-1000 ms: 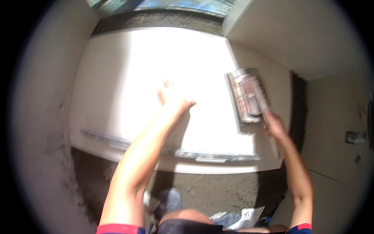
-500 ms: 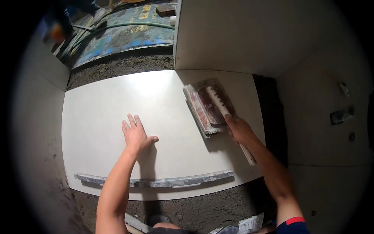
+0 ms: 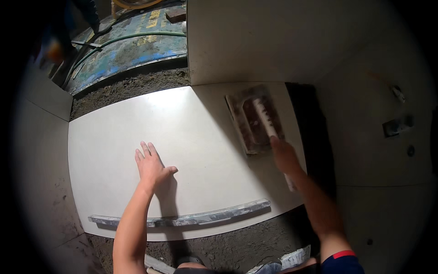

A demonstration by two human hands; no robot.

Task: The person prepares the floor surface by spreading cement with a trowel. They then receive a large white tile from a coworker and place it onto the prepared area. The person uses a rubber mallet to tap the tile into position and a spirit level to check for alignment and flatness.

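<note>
A large white floor tile [image 3: 200, 173] lies before me. My left hand [image 3: 153, 168] rests on its left-middle part, palm down with fingers spread. My right hand [image 3: 286, 156] is wrapped round the pale, dark-spotted handle of a tamping paddle [image 3: 251, 132], which has a broad, stained rectangular head. That head is over the right part of the tile, in shadow and somewhat blurred; I cannot tell whether it touches. Along the near edge of the tile lies a long, mortar-smeared straightedge [image 3: 191, 218], close to my left forearm.
Rough grey mortar [image 3: 132, 86] borders the far side, and more lies by my legs. A dark gap runs along the tile's right edge. Pale wall panels [image 3: 242, 41] stand around. Beyond the mortar, a green hose [image 3: 141, 34] crosses a stained sheet near a person's foot [image 3: 102, 28].
My right hand and the paddle have shifted slightly right and the paddle's head now sits flatter over the tile. The view has moved a little; my left hand stays spread on the tile.
</note>
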